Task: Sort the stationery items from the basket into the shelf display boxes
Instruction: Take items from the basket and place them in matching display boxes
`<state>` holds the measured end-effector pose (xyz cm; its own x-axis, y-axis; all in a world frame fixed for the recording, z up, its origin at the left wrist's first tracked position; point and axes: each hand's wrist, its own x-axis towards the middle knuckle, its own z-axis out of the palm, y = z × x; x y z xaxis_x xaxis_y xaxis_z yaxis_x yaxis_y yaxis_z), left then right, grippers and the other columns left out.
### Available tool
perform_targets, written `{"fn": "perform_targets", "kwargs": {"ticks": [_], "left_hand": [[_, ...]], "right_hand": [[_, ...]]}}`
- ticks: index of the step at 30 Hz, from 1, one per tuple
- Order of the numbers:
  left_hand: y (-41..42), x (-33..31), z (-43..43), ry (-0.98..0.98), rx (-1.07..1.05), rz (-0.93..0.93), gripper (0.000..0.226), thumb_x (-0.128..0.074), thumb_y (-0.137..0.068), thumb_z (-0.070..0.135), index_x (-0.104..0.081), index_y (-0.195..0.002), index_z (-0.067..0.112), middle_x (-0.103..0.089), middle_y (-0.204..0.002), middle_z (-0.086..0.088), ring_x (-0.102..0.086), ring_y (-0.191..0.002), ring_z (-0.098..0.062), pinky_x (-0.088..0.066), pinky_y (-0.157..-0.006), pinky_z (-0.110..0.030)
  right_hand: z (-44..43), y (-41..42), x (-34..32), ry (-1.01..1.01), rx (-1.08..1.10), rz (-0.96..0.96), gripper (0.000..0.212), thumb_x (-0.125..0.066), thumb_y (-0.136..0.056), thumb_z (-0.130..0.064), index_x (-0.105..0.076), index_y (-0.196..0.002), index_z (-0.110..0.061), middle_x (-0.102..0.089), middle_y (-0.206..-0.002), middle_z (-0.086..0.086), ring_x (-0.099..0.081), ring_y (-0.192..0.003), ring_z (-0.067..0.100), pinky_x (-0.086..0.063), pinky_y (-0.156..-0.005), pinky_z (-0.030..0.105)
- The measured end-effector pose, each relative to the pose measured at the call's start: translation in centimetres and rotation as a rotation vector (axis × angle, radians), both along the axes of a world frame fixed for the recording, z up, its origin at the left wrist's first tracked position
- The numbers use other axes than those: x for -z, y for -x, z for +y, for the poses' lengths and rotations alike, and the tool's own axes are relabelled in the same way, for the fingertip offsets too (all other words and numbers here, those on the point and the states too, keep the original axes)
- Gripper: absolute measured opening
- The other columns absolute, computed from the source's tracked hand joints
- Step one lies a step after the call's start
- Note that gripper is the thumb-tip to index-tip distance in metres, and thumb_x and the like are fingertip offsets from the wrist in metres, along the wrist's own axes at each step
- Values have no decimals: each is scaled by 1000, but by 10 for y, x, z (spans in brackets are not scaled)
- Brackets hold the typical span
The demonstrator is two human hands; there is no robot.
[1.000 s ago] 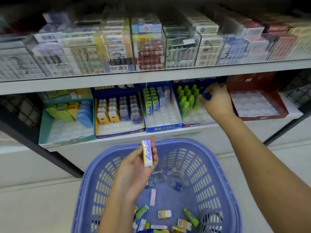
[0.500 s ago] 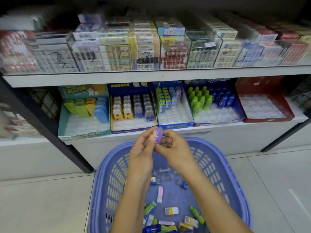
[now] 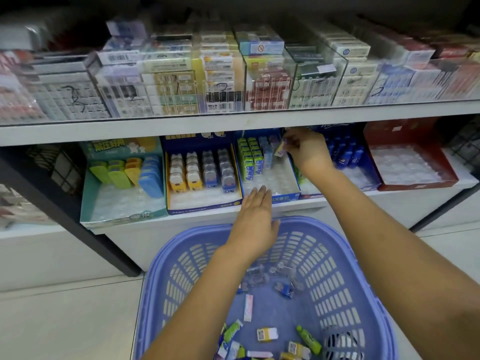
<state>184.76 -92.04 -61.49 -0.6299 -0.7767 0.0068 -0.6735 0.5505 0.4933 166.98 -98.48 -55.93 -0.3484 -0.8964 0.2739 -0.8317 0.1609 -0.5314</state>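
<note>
From the head camera, the right hand (image 3: 309,152) is stretched forward to the lower shelf, its thumb and fingertips pinching a small purple-and-yellow eraser (image 3: 280,151) that hangs tilted over the back half of a blue display box (image 3: 283,197). Just left of that hand, rows of green erasers (image 3: 249,159) stand upright in the same box, with a few pale blue ones beside them; the eraser is close to these, though whether it touches them cannot be told. The left hand (image 3: 255,216) is nearer the body, palm down, with the fingers straight and close together and nothing in it. Its fingertips reach the front lip of the same box, and its wrist lies over the far rim of the purple basket (image 3: 166,255). Below both forearms, on the basket floor, lie a pink-and-white eraser (image 3: 248,307), a small white-and-yellow piece (image 3: 267,334), a green tube (image 3: 309,339), a blue piece (image 3: 284,289) and some clear plastic bits. Left of the left hand stand a yellow-edged box (image 3: 205,205) of small dispensers and, farther left, a teal box (image 3: 124,216). Right of the right hand are another blue box (image 3: 362,178) holding blue bottles and a red box (image 3: 415,184). Above both hands, an upper shelf (image 3: 181,126) carries packs behind clear dividers.
</note>
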Motion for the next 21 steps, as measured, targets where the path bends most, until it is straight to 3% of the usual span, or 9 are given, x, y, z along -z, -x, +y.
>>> {"fn": "perform_targets", "kwargs": {"ticks": [4,6,11,13,17,21], "left_hand": [[2,11,-1,99,9,-30,69,-44,-99,26,-3,-153,10,0,-161,-5,3,-148,-16,9,-117,-26],[0,13,-2,127,20,-27,69,-43,-99,26,-2,-153,11,0,-161,-5,3,-148,-16,10,-117,-25],[-1,15,-2,134,31,-26,68,-42,-100,25,-1,-153,11,3,-161,-4,4,-148,-15,10,-118,-26],[-1,16,-3,140,35,-20,68,-42,-100,26,-1,-153,11,3,-161,-4,4,-148,-15,11,-118,-26],[0,19,-5,146,40,-15,69,-43,-100,26,-1,-153,11,3,-161,-4,4,-148,-16,11,-117,-25],[-1,16,-6,129,58,-13,69,-44,-99,25,-2,-153,12,1,-161,-3,3,-147,-15,10,-115,-23]], "right_hand": [[-24,6,-6,-205,-74,106,22,-51,-87,-5,-70,-98,-8,-69,-105,13,-61,-96,26,-39,-73,21],[-28,10,-10,-257,-127,125,20,-50,-92,-12,-69,-100,-9,-67,-108,11,-58,-93,22,-34,-70,23],[-31,15,-24,-436,-247,154,20,-55,-92,-14,-63,-110,-9,-64,-113,12,-57,-102,29,-46,-86,34],[-32,13,-23,-458,-255,182,22,-59,-90,-13,-64,-111,-9,-63,-114,11,-57,-104,29,-47,-88,34],[-38,9,-18,-471,-222,230,23,-61,-89,-12,-66,-111,-8,-63,-116,8,-57,-106,27,-38,-63,25],[-38,1,-12,-442,-153,362,23,-56,-89,-8,-64,-110,-6,-63,-115,14,-58,-103,29,-38,-72,24]]}}
